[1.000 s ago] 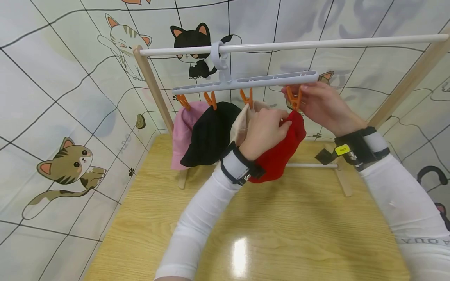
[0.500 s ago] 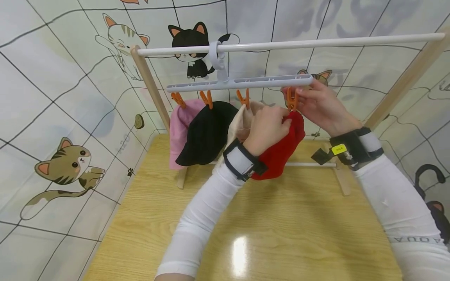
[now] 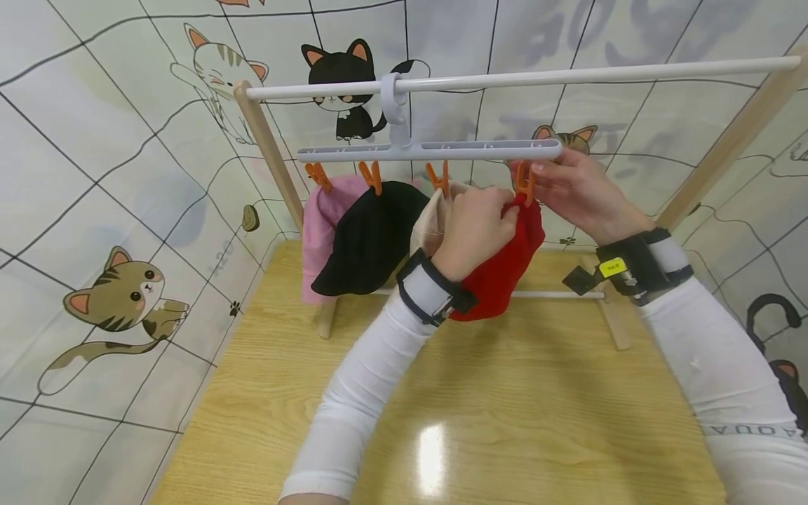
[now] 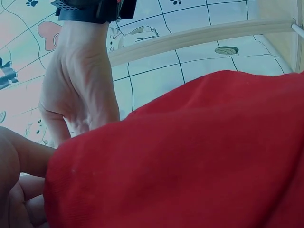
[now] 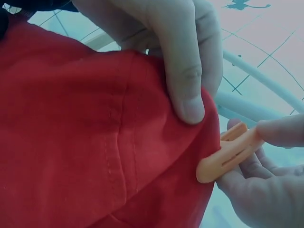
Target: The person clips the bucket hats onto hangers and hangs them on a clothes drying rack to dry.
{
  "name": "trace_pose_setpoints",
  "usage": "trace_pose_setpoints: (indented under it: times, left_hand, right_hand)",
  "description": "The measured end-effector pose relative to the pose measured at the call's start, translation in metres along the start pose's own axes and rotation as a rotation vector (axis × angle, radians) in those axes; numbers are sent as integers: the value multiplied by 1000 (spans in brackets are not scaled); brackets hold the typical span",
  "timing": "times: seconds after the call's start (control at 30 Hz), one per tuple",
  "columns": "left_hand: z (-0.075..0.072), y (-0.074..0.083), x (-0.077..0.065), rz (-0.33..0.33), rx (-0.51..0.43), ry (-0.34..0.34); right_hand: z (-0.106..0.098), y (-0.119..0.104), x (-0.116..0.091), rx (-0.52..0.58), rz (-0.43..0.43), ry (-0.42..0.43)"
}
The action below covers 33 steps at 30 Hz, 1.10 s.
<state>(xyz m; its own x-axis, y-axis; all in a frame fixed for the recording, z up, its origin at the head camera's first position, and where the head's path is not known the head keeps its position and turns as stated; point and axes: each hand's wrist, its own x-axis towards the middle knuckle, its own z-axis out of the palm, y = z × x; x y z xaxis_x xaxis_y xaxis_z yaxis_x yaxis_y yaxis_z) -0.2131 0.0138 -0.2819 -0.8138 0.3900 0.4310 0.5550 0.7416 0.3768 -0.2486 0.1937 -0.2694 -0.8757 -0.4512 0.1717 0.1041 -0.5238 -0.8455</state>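
Observation:
My left hand [image 3: 480, 228] pinches the edge of a red hat [image 3: 505, 273], holding it up under the right end of a grey hanger [image 3: 480, 150]. In the right wrist view, the left thumb presses over the red cloth. My right hand [image 3: 583, 193] pinches the handles of an orange clip [image 5: 228, 154] between thumb and fingers, and the clip's jaws lie over the hat's edge. To the left, a cream hat [image 3: 431, 221], a black hat [image 3: 372, 238] and a pink hat [image 3: 322, 231] each hang from an orange clip. The left hand and forearm partly hide the cream hat.
The hanger hooks over a white rod [image 3: 568, 75] between wooden posts [image 3: 268, 147]. A lower white bar [image 3: 555, 295] joins the stand's feet. Below spreads a wood-grain table [image 3: 505, 407]. Cat-patterned curtain walls [image 3: 158, 210] surround it at the back and sides.
The red hat's edge has risen a little to the clip, which now overlaps it. The hanger has swung slightly from tilted up at the right to nearly level.

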Motion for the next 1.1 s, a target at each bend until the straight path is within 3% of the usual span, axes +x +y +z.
trace_pose_setpoints:
  times: [0.2, 0.33, 0.57, 0.7, 0.83, 0.97, 1.1]
  left_hand:
    - [2, 0, -2, -13, -14, -7]
    - [6, -1, -3, -12, -24, -16]
    - [11, -6, -8, 10, 10, -30]
    - [9, -10, -16, -32, 43, -39]
    - [5, -15, -27, -36, 62, 8]
    - [-1, -19, -40, 23, 110, 77]
    - [-6, -26, -55, 42, 53, 117]
  right_hand:
    - [-6, 2, 0, -5, 43, -54]
    - [-7, 4, -3, -85, 36, -56]
    - [-8, 6, -9, -389, -26, 38]
    - [-7, 3, -10, -700, -84, 80]
    - [-10, -1, -9, -950, -116, 133]
    - [-15, -6, -10, -1021, -116, 140]
    - [-19, -10, -10, -1036, -98, 150]
